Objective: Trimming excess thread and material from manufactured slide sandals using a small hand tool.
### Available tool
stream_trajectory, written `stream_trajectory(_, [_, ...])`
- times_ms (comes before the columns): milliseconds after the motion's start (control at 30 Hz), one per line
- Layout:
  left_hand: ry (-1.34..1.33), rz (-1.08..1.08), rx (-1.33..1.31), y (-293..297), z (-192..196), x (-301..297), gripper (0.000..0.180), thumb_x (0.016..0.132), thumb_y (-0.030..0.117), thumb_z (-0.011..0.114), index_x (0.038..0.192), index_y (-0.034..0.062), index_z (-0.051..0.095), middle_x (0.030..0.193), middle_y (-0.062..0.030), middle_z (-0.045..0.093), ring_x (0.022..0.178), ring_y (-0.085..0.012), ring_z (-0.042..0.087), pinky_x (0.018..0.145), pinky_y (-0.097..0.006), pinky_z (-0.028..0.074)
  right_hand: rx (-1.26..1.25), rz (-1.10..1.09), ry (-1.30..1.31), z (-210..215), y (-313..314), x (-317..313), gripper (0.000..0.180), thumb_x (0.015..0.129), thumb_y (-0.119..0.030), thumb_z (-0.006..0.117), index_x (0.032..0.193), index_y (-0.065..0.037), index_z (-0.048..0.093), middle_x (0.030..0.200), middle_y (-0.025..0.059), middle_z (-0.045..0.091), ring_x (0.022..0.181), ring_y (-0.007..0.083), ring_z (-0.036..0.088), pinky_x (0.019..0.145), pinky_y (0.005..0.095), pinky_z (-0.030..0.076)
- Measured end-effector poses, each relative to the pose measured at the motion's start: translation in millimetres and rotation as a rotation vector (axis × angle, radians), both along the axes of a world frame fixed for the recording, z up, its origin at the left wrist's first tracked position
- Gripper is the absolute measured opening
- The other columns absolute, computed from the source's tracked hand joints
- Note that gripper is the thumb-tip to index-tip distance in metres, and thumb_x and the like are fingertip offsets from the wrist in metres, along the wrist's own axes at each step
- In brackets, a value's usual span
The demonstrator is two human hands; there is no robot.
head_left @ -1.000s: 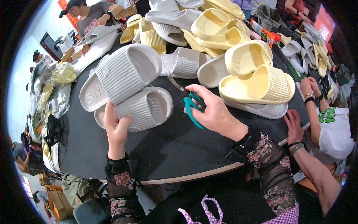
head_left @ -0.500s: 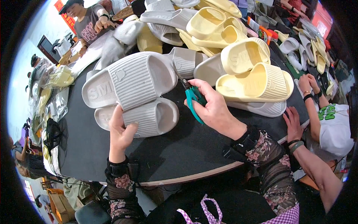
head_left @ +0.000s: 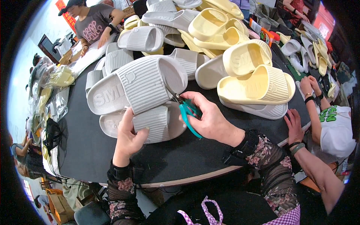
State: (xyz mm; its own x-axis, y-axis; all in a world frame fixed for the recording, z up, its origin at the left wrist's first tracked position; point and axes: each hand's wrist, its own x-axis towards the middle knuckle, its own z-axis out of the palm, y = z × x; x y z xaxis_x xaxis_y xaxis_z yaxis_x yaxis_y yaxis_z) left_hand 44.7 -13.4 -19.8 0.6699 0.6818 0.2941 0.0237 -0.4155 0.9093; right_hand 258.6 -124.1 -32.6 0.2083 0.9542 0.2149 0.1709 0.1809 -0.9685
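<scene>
My left hand [head_left: 129, 138] grips a pair of light grey slide sandals, its thumb lying over the strap of the lower sandal [head_left: 153, 122]. Above it, partly covering it, the upper sandal [head_left: 144, 88] is tilted with its ribbed strap and small bear-shaped emblem facing up. In my right hand [head_left: 215, 120] are scissors with teal handles [head_left: 190, 112]. Their dark blades meet the edge of the upper sandal's strap, close to the sandal's right end. Whether the blades are parted or closed is hard to make out.
Grey and pale yellow slides are heaped at the back of the dark table [head_left: 165, 165]. Yellow sandals [head_left: 258, 86] stack at the right. Another person's hand [head_left: 294, 125] rests on the table's right edge. Across the far left stands a person in a grey shirt [head_left: 93, 26].
The sandals in my left hand have shifted slightly right and down. My scissors have moved left and down onto the strap edge. The far person's arm has drawn back from grey sandals now on the heap.
</scene>
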Motion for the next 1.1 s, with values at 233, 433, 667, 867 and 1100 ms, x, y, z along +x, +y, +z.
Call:
stream_trajectory(233, [0.074,-0.002,0.178,3,-5,-8,0.057,0.068,-0.001,0.051,0.125,-0.0067,0.043,0.111,-0.0155,0.058,0.102,-0.0179,0.056,0.088,-0.028,0.043,0.153,-0.023,-0.098,-7,5,1,0.042,0.083,-0.009,0.063,0.120,0.002,0.046,0.095,0.0140,0.062,0.080,0.0113,0.061,0.065,0.0271,0.050])
stream_trajectory(433, [0.063,-0.028,0.115,3,4,-1,0.056,0.069,-0.001,0.051,0.124,-0.0069,0.043,0.108,-0.0147,0.059,0.094,-0.0178,0.059,0.081,-0.029,0.047,0.125,-0.065,-0.032,3,0,4,0.039,0.085,-0.004,0.059,0.120,0.003,0.044,0.091,0.0104,0.062,0.083,0.0101,0.060,0.071,0.0252,0.049])
stream_trajectory(667, [-0.023,0.071,-0.042,15,-2,-1,0.057,0.068,-0.003,0.048,0.125,-0.0061,0.042,0.109,-0.0111,0.056,0.096,-0.0149,0.054,0.085,-0.025,0.043,0.034,-0.142,0.264,-8,11,11,0.034,0.088,-0.004,0.056,0.120,0.003,0.044,0.088,0.0064,0.061,0.079,0.0090,0.058,0.072,0.0231,0.048])
stream_trajectory(867, [-0.069,0.126,-0.238,11,20,1,0.060,0.066,-0.006,0.046,0.125,-0.0061,0.042,0.114,-0.0104,0.055,0.101,-0.0156,0.054,0.087,-0.024,0.040,-0.111,-0.092,0.356,-29,16,14,0.038,0.089,-0.020,0.057,0.118,0.002,0.046,0.079,0.0034,0.060,0.055,0.0053,0.051,0.040,0.0198,0.038])
stream_trajectory(1100, [0.118,0.090,-0.080,29,71,44,0.053,0.065,-0.002,0.049,0.119,-0.0053,0.049,0.099,-0.0056,0.058,0.083,-0.0102,0.053,0.073,-0.020,0.042,-0.262,-0.025,0.436,-30,12,19,0.042,0.087,-0.023,0.063,0.119,0.000,0.047,0.074,0.0013,0.054,0.054,0.0053,0.049,0.037,0.0180,0.036])
